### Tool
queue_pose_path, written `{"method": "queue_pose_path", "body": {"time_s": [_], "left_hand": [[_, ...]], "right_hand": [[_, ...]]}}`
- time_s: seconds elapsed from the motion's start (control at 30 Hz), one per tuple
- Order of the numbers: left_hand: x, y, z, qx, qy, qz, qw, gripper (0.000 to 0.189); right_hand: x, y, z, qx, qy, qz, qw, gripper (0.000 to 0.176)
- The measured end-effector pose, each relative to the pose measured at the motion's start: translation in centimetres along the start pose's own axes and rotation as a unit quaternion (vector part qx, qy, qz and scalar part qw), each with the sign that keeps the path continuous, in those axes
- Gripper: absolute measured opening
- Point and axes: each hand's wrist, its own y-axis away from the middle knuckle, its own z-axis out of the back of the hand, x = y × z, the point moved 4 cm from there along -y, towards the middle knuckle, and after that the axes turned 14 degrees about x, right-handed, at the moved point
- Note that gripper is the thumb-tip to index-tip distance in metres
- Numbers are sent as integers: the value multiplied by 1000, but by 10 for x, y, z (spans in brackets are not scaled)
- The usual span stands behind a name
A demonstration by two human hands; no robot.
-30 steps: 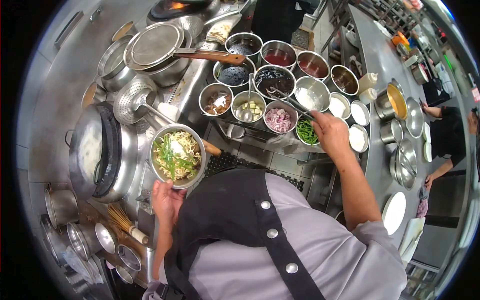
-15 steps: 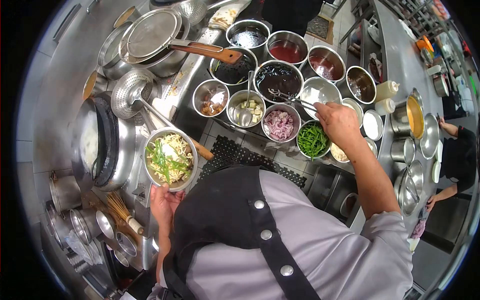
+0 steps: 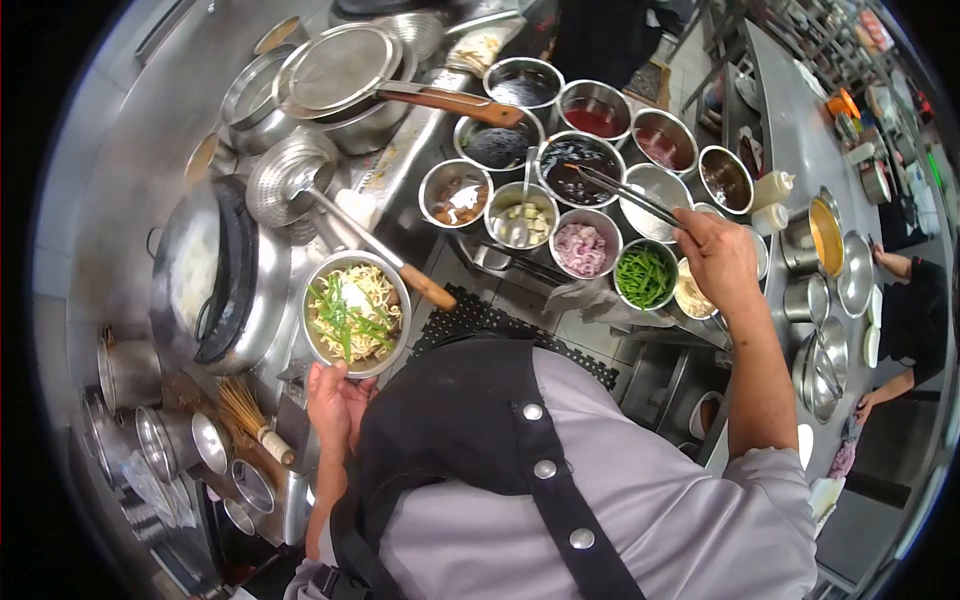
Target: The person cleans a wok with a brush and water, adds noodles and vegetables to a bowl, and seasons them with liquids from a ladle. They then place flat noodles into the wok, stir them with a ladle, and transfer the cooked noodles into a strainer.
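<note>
My left hand (image 3: 338, 402) grips the near rim of a metal bowl (image 3: 401, 340). Sprouts (image 3: 373, 290) and green strips (image 3: 345, 322) fill the bowl. My right hand (image 3: 715, 255) is closed around metal tongs (image 3: 632, 192), which slant up and to the left. Their tips overlap a pot of dark liquid (image 3: 568, 185), and a small orange bit shows at the end. Below the tongs are pots of chopped purple onion (image 3: 582, 249) and cut green vegetable (image 3: 645, 277). A pot of pale minced pieces (image 3: 690, 292) lies partly under my right hand.
A wok (image 3: 190, 270) and a skimmer (image 3: 292, 185) with a wooden handle are at left. A wire strainer (image 3: 340, 65) rests over pots at the back. Squeeze bottles (image 3: 772, 188) stand on the right counter. Another person's hand (image 3: 868, 406) is at far right.
The view has shifted, so most things sit further right. The tongs' tips moved back over the dark pot, and the pale strands seen at them are gone. The bowl stays in my left hand.
</note>
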Motion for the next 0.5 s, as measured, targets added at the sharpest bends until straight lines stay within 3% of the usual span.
{"method": "queue_pose_path", "body": {"time_s": [0.1, 0.17, 0.23, 0.3, 0.4, 0.47, 0.5], "left_hand": [[-12, 15, 34, 18, 29, -23, 999, 26], [-16, 33, 62, 6, 39, -38, 999, 26], [-13, 57, 91, -23, 52, -59, 997, 27], [-9, 77, 121, -30, 80, -72, 994, 25], [-8, 106, 164, -56, 110, -109, 986, 24], [-3, 128, 178, -71, 124, -147, 979, 25], [2, 135, 188, -84, 136, -144, 977, 25]], "right_hand": [[55, -9, 15, -17, -9, 25, 1000, 22], [100, -19, 22, -69, -82, 102, 989, 24], [153, -30, 21, -52, -101, 144, 983, 25], [219, -36, 17, -122, -192, 218, 949, 26], [318, -58, -54, -81, -370, 246, 892, 27], [381, -70, -107, -54, -261, 289, 919, 31], [404, -88, -154, 13, -189, 302, 934, 29]]}}
